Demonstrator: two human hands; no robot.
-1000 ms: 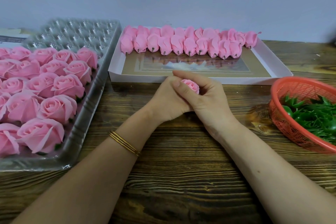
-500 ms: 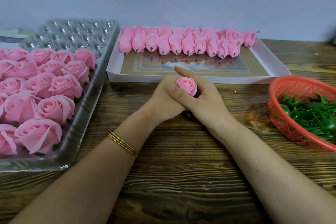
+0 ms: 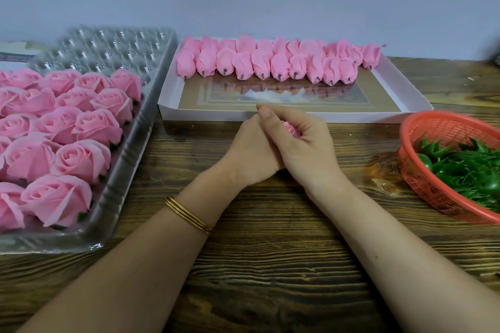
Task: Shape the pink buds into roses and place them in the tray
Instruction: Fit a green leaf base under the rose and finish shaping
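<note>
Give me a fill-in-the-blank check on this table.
Finished pink paper roses sit in the clear plastic tray at the wooden table's ____ side.
Unshaped pink buds line the shallow ____ cardboard box.
The red plastic mesh basket holds ____ leafy pieces.
Left hand and right hand hold one small bud, coloured ____.
Missing: left; white; green; pink.

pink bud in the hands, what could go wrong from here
1. The pink bud is almost buried in the right hand, with the left hand pressed close. Too tight a squeeze could crush its thin petals.
2. The near part of the tray is packed with finished roses. Reaching over them to the empty cells at the back might brush and dent some.
</note>
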